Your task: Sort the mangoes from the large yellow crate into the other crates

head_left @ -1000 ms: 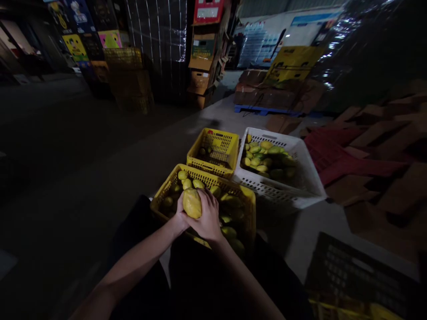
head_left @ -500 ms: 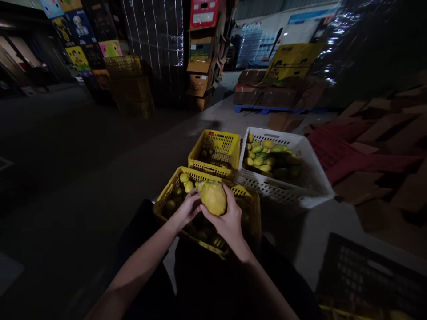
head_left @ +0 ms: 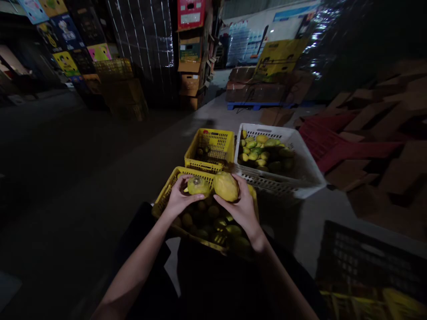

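Note:
My left hand [head_left: 176, 198] is closed around a greenish-yellow papaya [head_left: 199, 186], its dark stem scar facing up toward me. A bigger, yellower papaya [head_left: 226, 186] sits in my right hand [head_left: 244, 205], fingers wrapped over its far right side and thumb below. Both fruits are held side by side, close together, above the near yellow crate [head_left: 206, 244]. Inside that crate lie several green and yellow papayas [head_left: 233, 230], partly in shadow and partly hidden by my hands.
Beyond it stands another yellow crate [head_left: 190, 155] with a few fruits. A white crate [head_left: 308, 175] of yellow and green fruit is to its right. Flattened cardboard [head_left: 373, 180] and red crate pieces [head_left: 353, 149] lie farther right. A dark crate [head_left: 370, 253] stands near right.
My hands have moved apart from around one big yellow papaya. The greenish papaya in my left hand, mostly hidden before, now shows beside it. The view has shifted slightly.

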{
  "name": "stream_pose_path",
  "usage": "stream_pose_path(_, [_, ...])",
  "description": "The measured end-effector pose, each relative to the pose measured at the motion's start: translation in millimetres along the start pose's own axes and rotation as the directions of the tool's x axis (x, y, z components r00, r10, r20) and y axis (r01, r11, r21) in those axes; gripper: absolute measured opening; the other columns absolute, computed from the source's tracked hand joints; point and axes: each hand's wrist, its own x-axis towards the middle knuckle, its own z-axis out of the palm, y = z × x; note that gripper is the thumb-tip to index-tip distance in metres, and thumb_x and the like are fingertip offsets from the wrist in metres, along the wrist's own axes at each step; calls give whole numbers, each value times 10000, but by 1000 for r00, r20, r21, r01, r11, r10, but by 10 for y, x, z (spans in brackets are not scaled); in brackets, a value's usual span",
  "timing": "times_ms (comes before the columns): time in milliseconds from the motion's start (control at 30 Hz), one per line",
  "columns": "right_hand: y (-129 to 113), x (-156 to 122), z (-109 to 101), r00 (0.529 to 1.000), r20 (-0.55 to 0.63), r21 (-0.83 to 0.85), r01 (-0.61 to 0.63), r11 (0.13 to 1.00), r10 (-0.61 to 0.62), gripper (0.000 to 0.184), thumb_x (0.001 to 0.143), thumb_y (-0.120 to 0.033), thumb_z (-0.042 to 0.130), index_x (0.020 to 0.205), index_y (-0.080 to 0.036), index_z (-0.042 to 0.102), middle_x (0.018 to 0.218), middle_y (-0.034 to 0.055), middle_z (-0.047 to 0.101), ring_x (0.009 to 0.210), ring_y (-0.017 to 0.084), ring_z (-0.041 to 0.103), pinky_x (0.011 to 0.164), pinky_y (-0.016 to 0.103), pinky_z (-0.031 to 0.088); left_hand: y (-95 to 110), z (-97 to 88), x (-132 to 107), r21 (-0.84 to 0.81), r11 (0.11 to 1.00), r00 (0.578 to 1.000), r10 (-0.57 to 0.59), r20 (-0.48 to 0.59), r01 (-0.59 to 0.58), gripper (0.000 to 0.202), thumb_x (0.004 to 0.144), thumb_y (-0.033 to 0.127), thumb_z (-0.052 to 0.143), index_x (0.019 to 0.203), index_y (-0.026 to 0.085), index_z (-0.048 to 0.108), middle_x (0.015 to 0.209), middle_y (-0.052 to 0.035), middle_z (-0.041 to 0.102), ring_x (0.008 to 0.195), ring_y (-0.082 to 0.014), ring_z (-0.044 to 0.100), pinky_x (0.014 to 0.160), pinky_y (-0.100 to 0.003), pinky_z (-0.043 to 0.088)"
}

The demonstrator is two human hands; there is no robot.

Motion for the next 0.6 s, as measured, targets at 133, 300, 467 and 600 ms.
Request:
stream_pose_path(133, [-11, -19, 35, 998, 69, 96, 1, 995, -8, 663, 643, -375, 867, 1218, -250, 562, 1267, 103, 649, 1188, 297, 631, 1039, 471, 517, -11, 7, -54, 183, 981, 998, 58, 27, -62, 551, 538, 219, 951, 1046, 197, 739, 1133, -91, 729, 1083, -272, 669, 987, -368, 509])
stream_pose_path(300, [-15, -36, 57, 991, 135, 133, -28, 991, 10, 631, 645, -378, 851, 1170, -272, 516, 1248, 101, 636, 1202, 309, 615, 1013, 472, 529, -6, 11, -128, 234, 967, 994, 84, 75, -99, 531, 601, 219, 929, 1109, 237, 776, 1226, -111, 720, 1188, -329, 635, 1074, -440, 462])
stream_pose_path(467, [-33, -44, 55, 987, 155, 137, -51, 989, 30, 635, 642, -367, 844, 1162, -277, 492, 1243, 99, 621, 1211, 305, 600, 1034, 484, 511, 25, 19, -136, 248, 954, 985, 150, 84, -166, 529, 587, 199, 934, 1094, 259, 797, 1191, -99, 743, 1165, -311, 659, 1095, -418, 459])
stream_pose_path(600, [-46, -40, 40, 984, 173, 157, -75, 985, 47, 649, 641, -351, 841, 1171, -278, 474, 1258, 99, 614, 1220, 306, 595, 1016, 467, 524, 53, 40, -130, 229, 961, 987, 136, 90, -153, 528, 580, 201, 933, 1090, 244, 800, 1203, -104, 744, 1193, -328, 643, 1131, -442, 429])
